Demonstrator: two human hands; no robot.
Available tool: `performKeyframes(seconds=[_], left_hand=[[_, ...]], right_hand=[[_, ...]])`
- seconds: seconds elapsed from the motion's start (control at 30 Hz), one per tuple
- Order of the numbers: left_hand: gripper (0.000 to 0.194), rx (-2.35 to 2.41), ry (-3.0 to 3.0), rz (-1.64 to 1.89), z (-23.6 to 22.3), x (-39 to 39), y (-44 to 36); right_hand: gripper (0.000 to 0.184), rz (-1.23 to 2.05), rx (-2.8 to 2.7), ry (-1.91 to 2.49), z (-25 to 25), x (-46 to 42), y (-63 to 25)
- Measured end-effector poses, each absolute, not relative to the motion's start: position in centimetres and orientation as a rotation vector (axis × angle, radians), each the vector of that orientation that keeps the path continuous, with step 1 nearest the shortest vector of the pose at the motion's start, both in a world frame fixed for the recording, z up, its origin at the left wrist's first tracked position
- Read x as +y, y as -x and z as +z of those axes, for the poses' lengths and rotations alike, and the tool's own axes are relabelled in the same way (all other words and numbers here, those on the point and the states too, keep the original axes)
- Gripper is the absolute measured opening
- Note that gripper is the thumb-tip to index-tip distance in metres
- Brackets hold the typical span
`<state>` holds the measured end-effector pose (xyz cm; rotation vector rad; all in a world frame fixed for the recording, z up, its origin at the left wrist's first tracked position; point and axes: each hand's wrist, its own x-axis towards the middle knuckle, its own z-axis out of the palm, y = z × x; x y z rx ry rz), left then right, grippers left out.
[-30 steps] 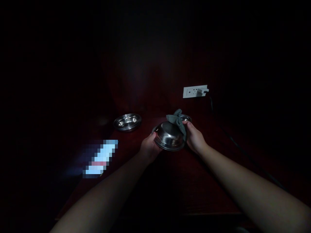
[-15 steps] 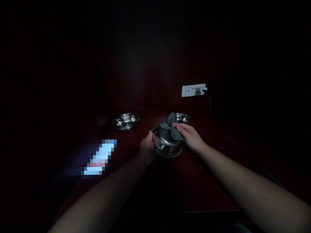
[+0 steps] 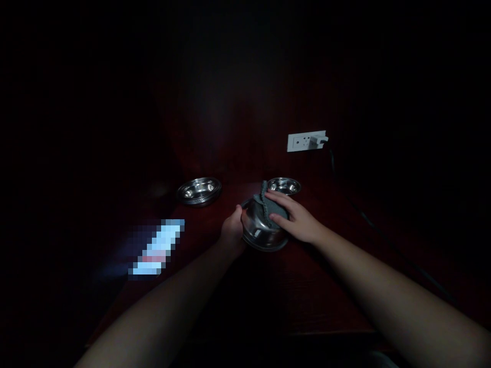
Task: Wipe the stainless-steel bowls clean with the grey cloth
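In a dark room I hold a steel bowl (image 3: 261, 232) upside down over a dark red table (image 3: 307, 286). My left hand (image 3: 232, 231) grips its left rim, fingers curled. My right hand (image 3: 294, 220) lies on the bowl's upturned bottom, fingers stretched over a grey cloth (image 3: 266, 205) pressed against the metal.
A stack of steel bowls (image 3: 198, 190) sits at the back left, and a single steel bowl (image 3: 284, 185) just behind my hands. A white wall socket (image 3: 306, 140) with a plug and black cable is at the back right. A bright blurred patch (image 3: 157, 247) lies to the left.
The bowl has turned from tilted toward me to bottom up. My right hand and the cloth slid from the bowl's right edge onto its upturned bottom.
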<state>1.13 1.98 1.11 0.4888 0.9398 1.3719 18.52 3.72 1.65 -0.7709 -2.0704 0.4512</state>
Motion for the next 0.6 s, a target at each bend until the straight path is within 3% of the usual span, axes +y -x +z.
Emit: performKeyframes(seconds=[0.37, 0.5, 0.6], left_hand=[[0.04, 0.922, -0.523, 1.279, 1.04, 1.46, -1.23], [0.041, 0.935, -0.528, 1.28, 1.22, 1.37, -1.21], [0.042, 0.919, -0.54, 1.28, 1.26, 1.37, -1.2]], right_hand=[[0.055, 0.307, -2.13, 0.747, 2.62, 3.11, -18.79], [0.058, 0.381, -2.169, 0.603, 2.52, 3.34, -19.03], [0.049, 0.531, -2.107, 0.527, 2.74, 3.33, -18.97]])
